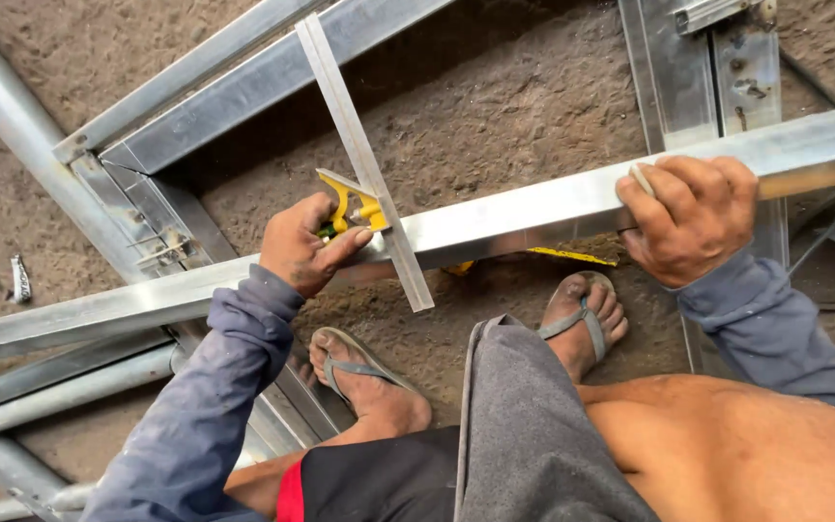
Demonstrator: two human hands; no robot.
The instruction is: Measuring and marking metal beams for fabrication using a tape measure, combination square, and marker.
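The left hand [300,244] covers part of the yellow square head [352,205], and the long metal bar [495,220] hides most of a yellow strip [572,256] under it. A small pale object [642,180] in the right hand [690,218] is mostly hidden by the fingers [654,208]; the bar runs out of the picture at both sides

Single head-worn view, looking steeply down from above the person's lap. Close range: left hand [300,246] and right hand [690,217] fill mid-frame at a long aluminium bar [524,208]. Dirt floor [504,106] lies beyond; knees and sandalled feet sit along the lower edge.
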